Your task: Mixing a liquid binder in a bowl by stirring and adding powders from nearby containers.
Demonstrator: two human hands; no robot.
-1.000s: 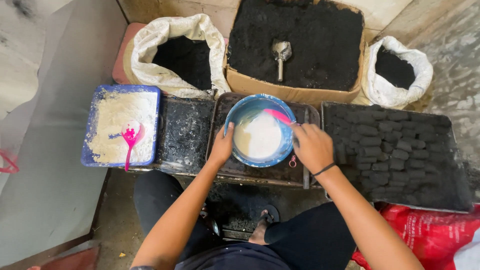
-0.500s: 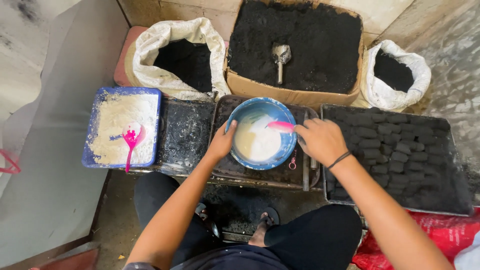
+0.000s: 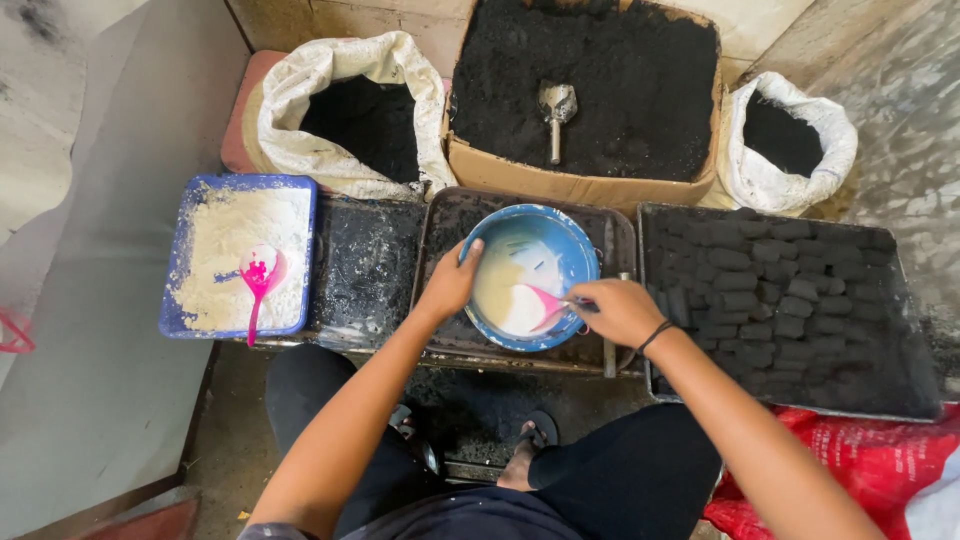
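A blue tray of white powder [image 3: 238,255] with a pink scoop [image 3: 258,275] sits far left; beside it, on a blackened metal tray [image 3: 440,240], the left hand [image 3: 450,285] grips the near-left rim of the blue bowl [image 3: 530,275] of pale liquid. The right hand [image 3: 620,312] closes on a pink spoon [image 3: 548,302] dipped in the bowl, forearms reaching forward over the knees. Right lies a tray of black briquettes [image 3: 790,300]; behind stand white sacks [image 3: 350,110] and a cardboard box of black powder [image 3: 590,90] on a dirty floor
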